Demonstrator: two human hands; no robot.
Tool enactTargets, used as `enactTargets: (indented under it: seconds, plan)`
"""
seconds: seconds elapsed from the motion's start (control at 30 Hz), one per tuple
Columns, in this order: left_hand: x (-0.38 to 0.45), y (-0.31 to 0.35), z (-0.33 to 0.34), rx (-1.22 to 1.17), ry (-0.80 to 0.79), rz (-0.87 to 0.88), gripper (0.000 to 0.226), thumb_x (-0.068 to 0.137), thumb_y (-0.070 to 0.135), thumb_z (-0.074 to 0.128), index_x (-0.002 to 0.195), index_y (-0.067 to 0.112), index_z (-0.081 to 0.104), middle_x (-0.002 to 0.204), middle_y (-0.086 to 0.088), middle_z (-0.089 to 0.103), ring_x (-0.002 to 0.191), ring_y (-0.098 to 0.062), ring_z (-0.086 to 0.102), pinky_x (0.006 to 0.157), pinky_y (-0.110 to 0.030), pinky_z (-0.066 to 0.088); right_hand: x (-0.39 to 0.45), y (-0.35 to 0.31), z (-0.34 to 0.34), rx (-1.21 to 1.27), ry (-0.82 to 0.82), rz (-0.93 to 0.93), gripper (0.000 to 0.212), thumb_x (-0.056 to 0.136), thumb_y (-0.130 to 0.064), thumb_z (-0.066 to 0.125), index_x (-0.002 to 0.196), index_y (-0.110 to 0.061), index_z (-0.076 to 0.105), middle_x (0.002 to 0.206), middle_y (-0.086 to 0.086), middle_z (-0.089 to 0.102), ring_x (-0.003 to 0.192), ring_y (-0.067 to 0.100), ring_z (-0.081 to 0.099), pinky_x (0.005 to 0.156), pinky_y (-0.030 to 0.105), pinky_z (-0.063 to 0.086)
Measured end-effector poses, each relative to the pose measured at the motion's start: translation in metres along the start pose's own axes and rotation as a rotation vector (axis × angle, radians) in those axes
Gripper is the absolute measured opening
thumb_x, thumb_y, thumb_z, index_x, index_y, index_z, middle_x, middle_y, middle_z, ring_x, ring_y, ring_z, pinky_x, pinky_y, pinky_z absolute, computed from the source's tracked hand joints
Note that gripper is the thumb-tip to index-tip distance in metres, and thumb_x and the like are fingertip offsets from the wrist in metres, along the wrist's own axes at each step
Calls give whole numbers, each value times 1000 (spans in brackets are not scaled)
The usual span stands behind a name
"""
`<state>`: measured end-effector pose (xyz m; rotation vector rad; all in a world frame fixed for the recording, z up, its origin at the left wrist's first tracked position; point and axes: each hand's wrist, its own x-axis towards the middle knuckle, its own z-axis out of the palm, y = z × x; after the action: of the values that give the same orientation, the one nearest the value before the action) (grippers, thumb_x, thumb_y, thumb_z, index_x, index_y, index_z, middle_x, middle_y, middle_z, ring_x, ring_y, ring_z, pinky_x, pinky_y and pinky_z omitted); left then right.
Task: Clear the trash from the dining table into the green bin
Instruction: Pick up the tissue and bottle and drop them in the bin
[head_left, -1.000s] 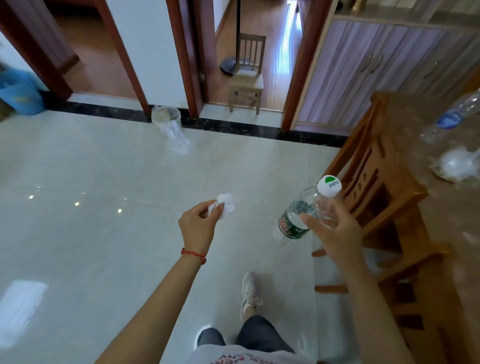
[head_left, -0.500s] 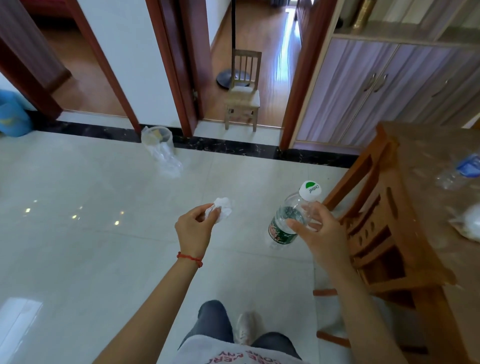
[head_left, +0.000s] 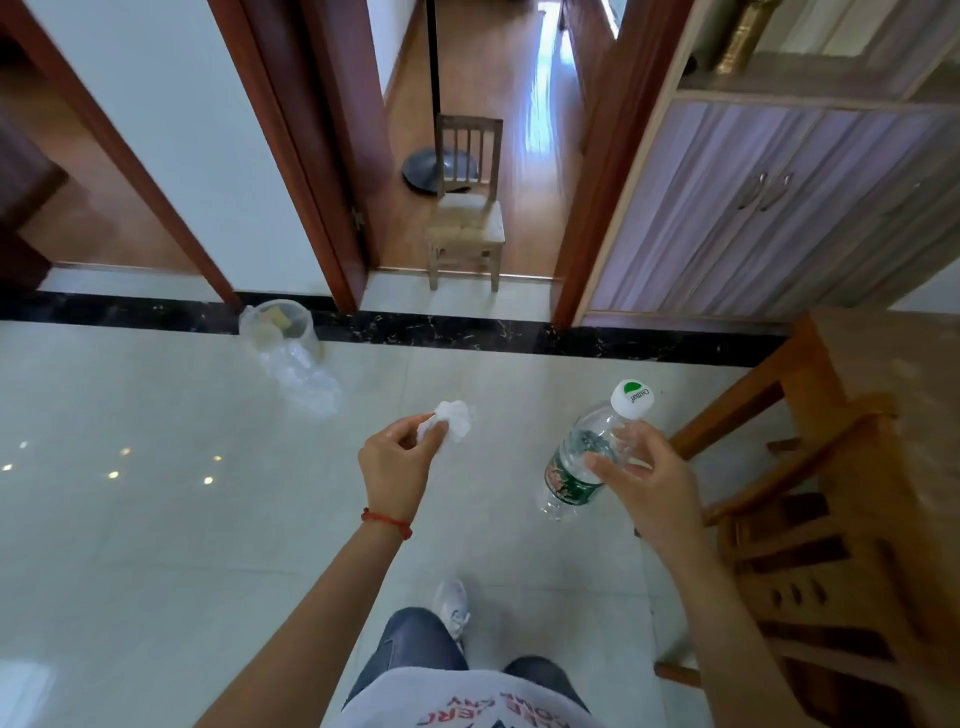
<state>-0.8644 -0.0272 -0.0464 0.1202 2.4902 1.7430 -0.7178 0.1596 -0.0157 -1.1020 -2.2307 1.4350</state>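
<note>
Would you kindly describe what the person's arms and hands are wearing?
Both forearms are bare, with no sleeves showing. The left hand has a thin red string bracelet at its wrist. The right hand wears nothing visible: no glove, watch or ring.

The white cap of the clear plastic bottle carries a green patch and a small printed word that looks like "C'estbon". The bottle's green label has print too blurred to read. Red letters run across the grey shirt, upside down and cut off, not legible.
</note>
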Motion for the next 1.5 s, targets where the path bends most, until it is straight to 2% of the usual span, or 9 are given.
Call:
enactTargets:
  seconds: [0.17, 0.37, 0.5, 0.57, 0.73, 0.9, 1.23, 1.37, 1.5]
  plan:
    - [74, 10, 29, 7, -56, 6, 10, 77, 15, 70, 85, 10, 73, 70, 3, 67, 59, 9, 57, 55, -7, 45, 62, -15, 14, -12, 41, 40, 54, 74, -28, 75, 122, -12, 54, 120, 3, 61, 108, 19, 57, 90, 34, 51]
    - [146, 20, 77, 42, -73, 10, 9, 77, 17, 71, 83, 11, 73, 67, 5, 65, 59, 3, 58, 56, -18, 47, 141, -25, 16, -23, 56, 54, 49, 75, -25, 74, 119, -14, 55, 115, 0, 62, 103, 16, 57, 80, 25, 48]
    - [192, 33, 122, 42, -84, 18, 13, 78, 17, 70, 87, 8, 73, 70, 0, 66, 62, -12, 59, 59, -26, 50, 205, -28, 10, -14, 64, 64, 50, 75, -25, 74, 119, -12, 55, 116, 2, 62, 105, 18, 57, 84, 29, 49]
    - [213, 42, 145, 44, -97, 24, 14, 78, 18, 70, 87, 7, 73, 71, 0, 67, 62, -9, 59, 62, -28, 51, 238, -32, 4, -7, 74, 64, 51, 75, -23, 74, 121, -10, 55, 117, 4, 62, 104, 17, 56, 84, 29, 48]
    - [261, 67, 194, 31, -109, 53, 13, 77, 16, 71, 88, 9, 73, 72, 6, 67, 63, 8, 58, 57, -9, 46, 308, -48, -11, 33, 60, 54, 48, 75, -20, 74, 119, -10, 56, 109, 0, 60, 101, 22, 60, 82, 27, 48]
    - [306, 85, 228, 32, -120, 68, 18, 77, 16, 70, 92, 6, 72, 79, 1, 67, 66, -2, 60, 60, -3, 45, 362, -56, -15, 30, 55, 51, 49, 74, -22, 75, 118, -12, 56, 114, 4, 63, 100, 22, 61, 86, 30, 50]
    - [406, 104, 294, 49, -248, 83, 17, 77, 18, 71, 89, 6, 73, 70, 0, 69, 62, -4, 62, 61, -9, 47, 452, -74, -9, 62, 194, 112, 54, 72, -19, 76, 121, -10, 56, 111, 2, 62, 105, 20, 59, 93, 33, 49]
    - [444, 115, 317, 61, -349, 77, 21, 77, 22, 71, 92, 7, 73, 70, -4, 70, 67, -12, 66, 69, -26, 53, 479, -82, -6, 64, 251, 152, 53, 72, -22, 77, 119, -11, 56, 112, 2, 64, 103, 18, 59, 94, 37, 49]
    - [475, 128, 344, 80, -440, 150, 19, 77, 21, 71, 91, 8, 73, 73, 1, 70, 63, -3, 64, 65, -14, 51, 502, -87, -4, 77, 345, 192, 51, 71, -19, 77, 117, -11, 56, 106, 0, 62, 98, 20, 60, 88, 30, 49]
